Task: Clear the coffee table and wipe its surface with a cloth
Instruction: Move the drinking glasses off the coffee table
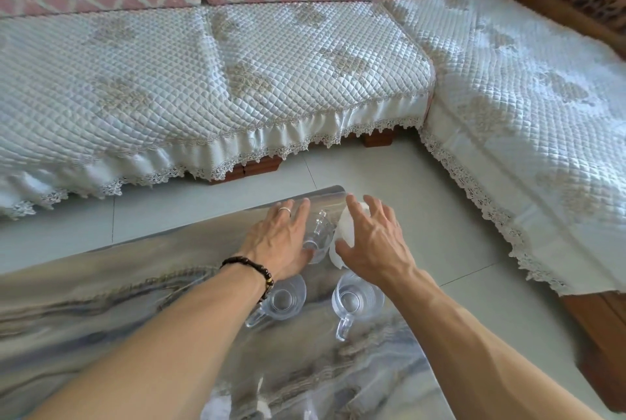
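Both hands reach toward the far corner of the marbled tabletop (135,284). The left hand (279,240), with a ring and a bead bracelet (250,272), lies with fingers (299,213) spread and nearly flat against the left side of a clear glass mug (318,236); whether it grips the mug cannot be told. The right hand (369,243) hovers with its fingers (352,209) open and slightly curled over a crumpled white cloth (345,233), which lies on the tabletop just at 3 o'clock of that mug, partly under the palm; no closed grip shows. Two more glass mugs stand upright at 6 o'clock of the hands: one (283,301) under the left wrist, another (355,301) beside the right forearm, handles toward the person. A quilted sofa (203,81) wraps around at 12 and 3 o'clock, beyond the tiled floor (423,182).
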Motion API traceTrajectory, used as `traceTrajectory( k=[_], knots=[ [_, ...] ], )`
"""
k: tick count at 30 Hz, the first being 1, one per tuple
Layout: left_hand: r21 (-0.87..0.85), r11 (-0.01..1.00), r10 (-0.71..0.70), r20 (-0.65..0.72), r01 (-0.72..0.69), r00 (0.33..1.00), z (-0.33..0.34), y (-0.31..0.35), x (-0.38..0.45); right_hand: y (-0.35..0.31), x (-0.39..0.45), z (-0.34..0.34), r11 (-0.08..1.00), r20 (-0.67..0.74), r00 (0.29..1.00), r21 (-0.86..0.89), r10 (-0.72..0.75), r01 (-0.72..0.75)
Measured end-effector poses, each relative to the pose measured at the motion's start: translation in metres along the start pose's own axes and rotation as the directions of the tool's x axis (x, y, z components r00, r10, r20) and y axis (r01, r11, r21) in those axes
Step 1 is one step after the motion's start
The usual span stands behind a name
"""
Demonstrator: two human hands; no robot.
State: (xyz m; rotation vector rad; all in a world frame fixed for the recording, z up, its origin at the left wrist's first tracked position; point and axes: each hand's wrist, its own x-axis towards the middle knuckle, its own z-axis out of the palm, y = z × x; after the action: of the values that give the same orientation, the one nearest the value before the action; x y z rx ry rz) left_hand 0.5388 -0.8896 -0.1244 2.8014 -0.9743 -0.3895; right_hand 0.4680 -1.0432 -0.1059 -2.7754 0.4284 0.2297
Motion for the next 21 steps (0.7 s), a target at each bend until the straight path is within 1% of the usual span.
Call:
traceTrajectory(
  k=[2,4,9,11,13,15,17,21],
  knots=[
    [0.034,0.998,0.049,-0.048,-0.047,0.998,-0.017,-0.011,-0.018,-0.015,-0.006,-0.011,1.0,-0.033,0.999,-0.03,-0.007,0.006],
    [0.082,0.995,0.056,-0.079,-0.05,0.995,-0.034,-0.026,-0.038,-0.038,-0.012,-0.024,0.997,-0.074,0.996,-0.054,-0.053,0.049],
    [0.161,0.985,-0.041,-0.141,0.063,0.989,-0.087,-0.078,-0.108,-0.125,-0.031,-0.052,0.963,-0.144,0.959,-0.16,-0.242,0.219],
    [0.156,0.981,-0.093,-0.165,0.119,0.982,-0.112,-0.106,-0.146,-0.173,-0.044,-0.063,0.937,-0.185,0.926,-0.185,-0.33,0.297],
    [0.112,0.981,-0.132,-0.211,0.159,0.968,-0.134,-0.138,-0.187,-0.226,-0.059,-0.073,0.903,-0.202,0.887,-0.215,-0.415,0.373],
    [0.098,0.975,-0.172,-0.25,0.201,0.953,-0.149,-0.165,-0.218,-0.268,-0.072,-0.081,0.881,-0.207,0.862,-0.224,-0.462,0.418],
    [0.096,0.964,-0.212,-0.283,0.247,0.935,-0.17,-0.2,-0.265,-0.327,-0.096,-0.087,0.851,-0.223,0.826,-0.231,-0.518,0.472],
    [0.055,0.952,-0.268,-0.324,0.301,0.907,-0.191,-0.262,-0.348,-0.424,-0.14,-0.083,0.837,-0.226,0.808,-0.221,-0.543,0.501]
  ],
)
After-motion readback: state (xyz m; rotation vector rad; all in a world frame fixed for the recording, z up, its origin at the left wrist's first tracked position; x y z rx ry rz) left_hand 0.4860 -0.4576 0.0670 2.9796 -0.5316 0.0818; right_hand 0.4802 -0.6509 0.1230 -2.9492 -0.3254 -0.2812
